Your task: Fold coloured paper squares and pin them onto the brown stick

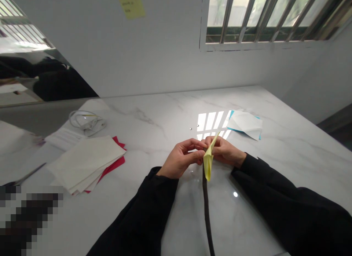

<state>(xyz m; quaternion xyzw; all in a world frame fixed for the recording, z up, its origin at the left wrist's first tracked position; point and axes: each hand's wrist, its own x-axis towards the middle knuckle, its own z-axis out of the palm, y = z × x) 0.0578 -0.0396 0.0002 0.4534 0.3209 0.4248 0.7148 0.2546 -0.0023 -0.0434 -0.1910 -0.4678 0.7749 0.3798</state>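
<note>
A folded yellow paper [208, 161] stands between my two hands above the marble-patterned table [154, 120]. My right hand [227, 152] pinches it from the right, with its fingertips partly behind the paper. On the other side, my left hand [183, 158] has its thumb and fingertips at the paper's left edge; whether they grip it or only touch it is not clear. A long dark cord or strap [206, 212] runs from below the paper down to the bottom of the view.
At the left lie cream and red sheets [88, 160], a coiled white cable [89, 124] and scissors [30, 174]. White and blue paper [245, 124] lies at the back right. A yellow note [131, 4] is on the wall.
</note>
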